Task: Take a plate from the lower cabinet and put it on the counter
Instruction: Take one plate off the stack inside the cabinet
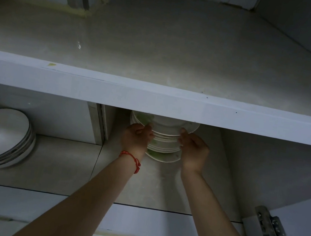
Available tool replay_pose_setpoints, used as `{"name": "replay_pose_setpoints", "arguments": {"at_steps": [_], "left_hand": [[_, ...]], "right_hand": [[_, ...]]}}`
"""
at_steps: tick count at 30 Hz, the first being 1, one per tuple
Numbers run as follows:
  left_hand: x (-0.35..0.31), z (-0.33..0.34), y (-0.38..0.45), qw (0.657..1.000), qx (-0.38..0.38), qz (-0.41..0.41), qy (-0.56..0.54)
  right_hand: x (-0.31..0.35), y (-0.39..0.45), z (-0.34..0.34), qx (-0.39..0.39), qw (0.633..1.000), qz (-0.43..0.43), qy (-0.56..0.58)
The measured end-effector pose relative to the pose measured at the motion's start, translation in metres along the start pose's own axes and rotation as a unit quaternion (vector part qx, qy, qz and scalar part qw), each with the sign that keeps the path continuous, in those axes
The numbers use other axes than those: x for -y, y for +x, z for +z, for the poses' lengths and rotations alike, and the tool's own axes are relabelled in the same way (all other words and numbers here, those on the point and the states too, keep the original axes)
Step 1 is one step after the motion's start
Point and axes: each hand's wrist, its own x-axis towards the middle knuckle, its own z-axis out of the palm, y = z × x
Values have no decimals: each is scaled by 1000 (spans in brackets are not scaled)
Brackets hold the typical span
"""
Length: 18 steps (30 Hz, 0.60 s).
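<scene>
A stack of white plates [163, 145] stands inside the lower cabinet, partly hidden under the counter's front edge. The top plate [171, 127] sits slightly raised and shifted right above the others. My left hand [138, 137], with a red string bracelet at the wrist, grips its left rim. My right hand [193, 151] grips its right rim. The pale counter [161, 44] spreads above the cabinet opening.
A second stack of larger white plates with dark rims [2, 136] leans in the left cabinet compartment. A vertical divider [99, 124] separates the two compartments. A metal door hinge [269, 228] sticks out at the lower right. The counter's white front edge [153, 99] overhangs the plates.
</scene>
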Motion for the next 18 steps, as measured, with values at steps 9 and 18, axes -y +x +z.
{"name": "replay_pose_setpoints", "arguments": {"at_steps": [9,18], "left_hand": [[-3,4,-1,997,7,-34,-71],[-11,2,-23,991,7,-53,-124]], "right_hand": [[-4,1,6,-3,988,77,133],[4,-17,-5,2,985,81,155]]}}
